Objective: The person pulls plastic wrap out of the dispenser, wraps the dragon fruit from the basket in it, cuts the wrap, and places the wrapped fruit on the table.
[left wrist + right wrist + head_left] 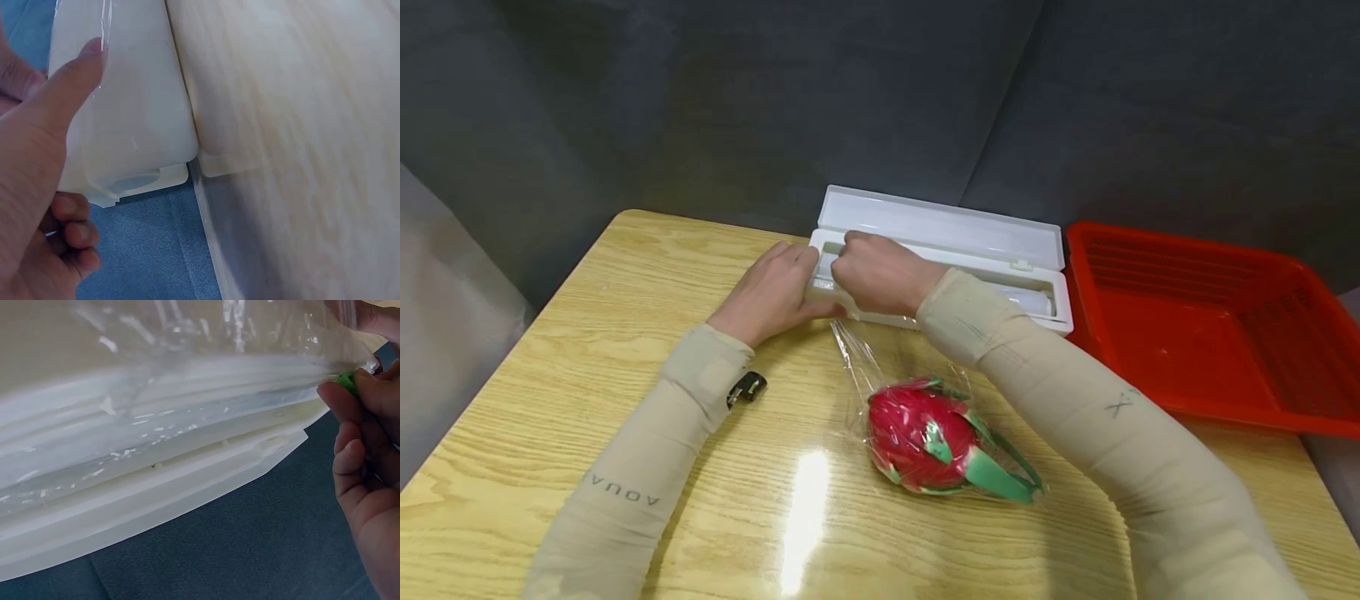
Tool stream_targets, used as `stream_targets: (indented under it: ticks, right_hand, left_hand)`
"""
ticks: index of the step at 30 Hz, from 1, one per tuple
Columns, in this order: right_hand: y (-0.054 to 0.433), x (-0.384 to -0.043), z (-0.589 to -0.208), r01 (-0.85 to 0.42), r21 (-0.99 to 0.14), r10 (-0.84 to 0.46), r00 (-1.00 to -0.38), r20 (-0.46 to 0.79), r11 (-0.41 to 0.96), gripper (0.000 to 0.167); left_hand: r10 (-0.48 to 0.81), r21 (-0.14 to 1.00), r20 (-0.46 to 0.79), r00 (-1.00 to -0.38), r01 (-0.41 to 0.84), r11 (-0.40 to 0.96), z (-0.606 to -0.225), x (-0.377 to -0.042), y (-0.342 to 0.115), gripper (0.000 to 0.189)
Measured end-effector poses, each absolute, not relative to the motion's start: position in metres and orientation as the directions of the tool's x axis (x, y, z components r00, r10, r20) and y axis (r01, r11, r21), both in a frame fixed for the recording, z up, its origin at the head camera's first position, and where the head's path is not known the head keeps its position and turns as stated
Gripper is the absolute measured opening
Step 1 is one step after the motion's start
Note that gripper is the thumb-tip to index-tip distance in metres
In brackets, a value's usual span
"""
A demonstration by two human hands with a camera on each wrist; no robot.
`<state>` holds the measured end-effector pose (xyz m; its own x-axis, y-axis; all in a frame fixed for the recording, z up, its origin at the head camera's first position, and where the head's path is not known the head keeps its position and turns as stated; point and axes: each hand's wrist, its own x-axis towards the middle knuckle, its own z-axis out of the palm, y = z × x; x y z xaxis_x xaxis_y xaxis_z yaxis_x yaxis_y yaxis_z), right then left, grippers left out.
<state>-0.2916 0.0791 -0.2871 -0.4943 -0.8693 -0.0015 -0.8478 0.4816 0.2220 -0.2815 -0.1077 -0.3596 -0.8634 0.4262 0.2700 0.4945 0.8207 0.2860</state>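
Observation:
A white cling film dispenser [1063, 305] stands at the table's back edge, its lid [940, 225] raised and a roll [1026, 301] inside. My left hand [778, 292] grips its left end, the thumb pressing on the front face over clear film. Beside it my right hand [883, 271] pinches a small green slider [345, 381], seen in the right wrist view at one end of the dispenser. Stretched clear film [855, 358] runs from the dispenser toward me, down to a red dragon fruit [910, 442] with green leaf tips. Film covers the fruit.
A red plastic basket [1187, 412] sits right of the dispenser, reaching past the table's right edge. Wood-grain tabletop [730, 508] lies under both arms. Dark cloth [760, 108] hangs behind the table. A small black device [747, 388] shows at the left wrist.

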Motion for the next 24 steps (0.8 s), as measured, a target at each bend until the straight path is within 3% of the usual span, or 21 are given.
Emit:
stream_targets:
  ticks: [24]
  right_hand:
    - [0.062,-0.295,-0.288,-0.849,0.151,-0.859,-0.512,0.006,0.507,0.015]
  left_hand:
    - [0.434,0.316,0.289,-0.853,0.513,0.798,-0.361,-0.283,-0.106,0.061]
